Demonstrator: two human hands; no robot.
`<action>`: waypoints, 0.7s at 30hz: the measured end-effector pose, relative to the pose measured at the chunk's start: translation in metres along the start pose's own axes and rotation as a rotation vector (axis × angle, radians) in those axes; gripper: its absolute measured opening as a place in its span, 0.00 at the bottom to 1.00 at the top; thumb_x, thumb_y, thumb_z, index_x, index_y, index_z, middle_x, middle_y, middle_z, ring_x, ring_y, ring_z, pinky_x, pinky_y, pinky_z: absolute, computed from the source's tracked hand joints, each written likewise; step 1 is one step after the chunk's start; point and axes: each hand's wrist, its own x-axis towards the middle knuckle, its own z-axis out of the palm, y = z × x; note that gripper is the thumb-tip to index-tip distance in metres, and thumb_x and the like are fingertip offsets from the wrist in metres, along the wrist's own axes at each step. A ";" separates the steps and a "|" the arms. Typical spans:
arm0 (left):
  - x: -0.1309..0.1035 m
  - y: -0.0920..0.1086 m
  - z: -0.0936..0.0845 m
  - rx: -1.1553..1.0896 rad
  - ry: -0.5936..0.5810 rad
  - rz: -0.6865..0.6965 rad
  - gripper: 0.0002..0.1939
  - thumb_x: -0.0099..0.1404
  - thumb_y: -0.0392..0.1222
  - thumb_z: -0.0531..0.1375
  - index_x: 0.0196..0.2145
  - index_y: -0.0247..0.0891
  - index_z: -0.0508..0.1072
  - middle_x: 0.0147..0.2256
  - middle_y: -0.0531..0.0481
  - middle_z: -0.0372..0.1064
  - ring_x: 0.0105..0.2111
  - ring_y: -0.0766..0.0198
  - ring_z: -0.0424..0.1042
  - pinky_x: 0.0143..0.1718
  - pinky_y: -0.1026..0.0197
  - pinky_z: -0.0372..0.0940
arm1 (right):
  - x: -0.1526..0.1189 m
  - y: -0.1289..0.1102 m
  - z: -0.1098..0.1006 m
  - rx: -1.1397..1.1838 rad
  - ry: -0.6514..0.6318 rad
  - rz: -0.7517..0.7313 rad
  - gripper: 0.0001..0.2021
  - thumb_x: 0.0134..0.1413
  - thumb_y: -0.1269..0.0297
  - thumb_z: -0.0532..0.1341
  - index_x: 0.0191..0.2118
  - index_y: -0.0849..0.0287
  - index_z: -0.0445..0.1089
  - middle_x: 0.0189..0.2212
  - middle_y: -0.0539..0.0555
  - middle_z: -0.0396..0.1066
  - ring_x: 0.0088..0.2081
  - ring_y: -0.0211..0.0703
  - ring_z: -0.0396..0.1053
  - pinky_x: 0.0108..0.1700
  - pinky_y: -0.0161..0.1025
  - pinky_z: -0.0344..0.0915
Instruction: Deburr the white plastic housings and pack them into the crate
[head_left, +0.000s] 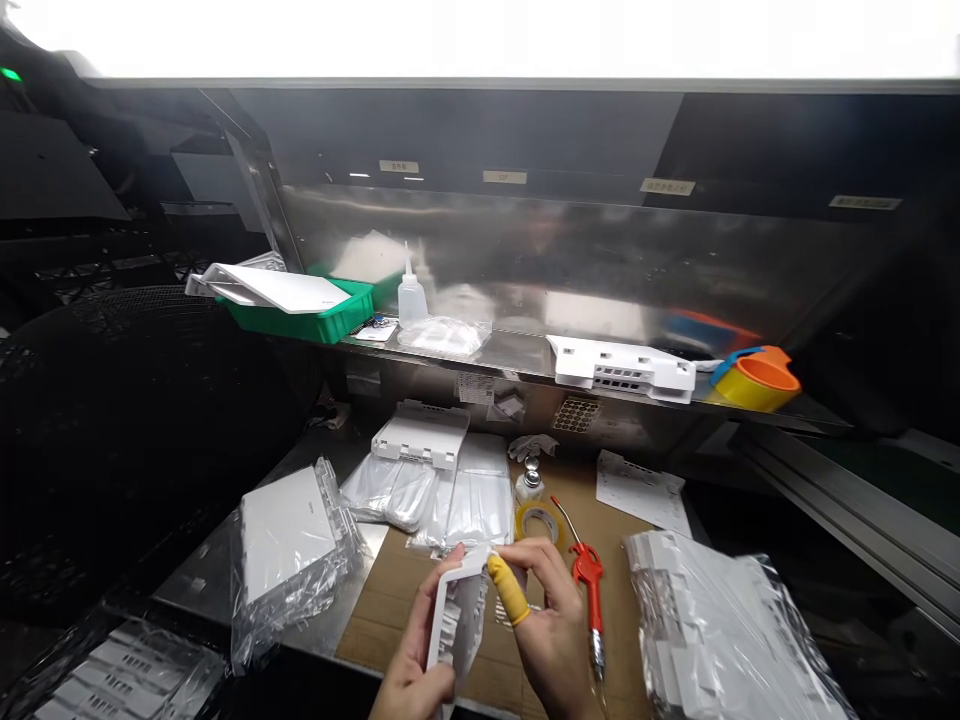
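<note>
A white plastic housing (469,615) is held upright and edge-on above the cardboard-covered bench. My left hand (420,640) grips its left side, thumb near the lower edge and fingers behind. My right hand (551,615), with a yellow finger cot (508,590) on the thumb, pinches its upper right corner. Slots and clips show along the inner side of the housing. To the right of my right hand lies a red air blow gun (588,572). A roll of yellow tape (537,522) sits just beyond my hands, beside a pump bottle (530,482).
Bagged white housings are stacked at left (289,535) and right (720,620). Flat plastic bags (476,490) lie at the back under another housing (421,433). The metal shelf (517,352) carries a green tray (330,318), a squeeze bottle (412,300) and an orange-yellow tape roll (757,380).
</note>
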 end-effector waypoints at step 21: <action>-0.001 0.011 -0.051 -0.054 0.153 -0.339 0.67 0.35 0.30 0.58 0.73 0.53 0.43 0.56 0.53 0.76 0.51 0.45 0.76 0.37 0.55 0.70 | 0.009 0.241 -0.010 -0.553 -0.066 0.594 0.11 0.64 0.59 0.64 0.46 0.59 0.74 0.48 0.56 0.75 0.50 0.48 0.72 0.55 0.53 0.69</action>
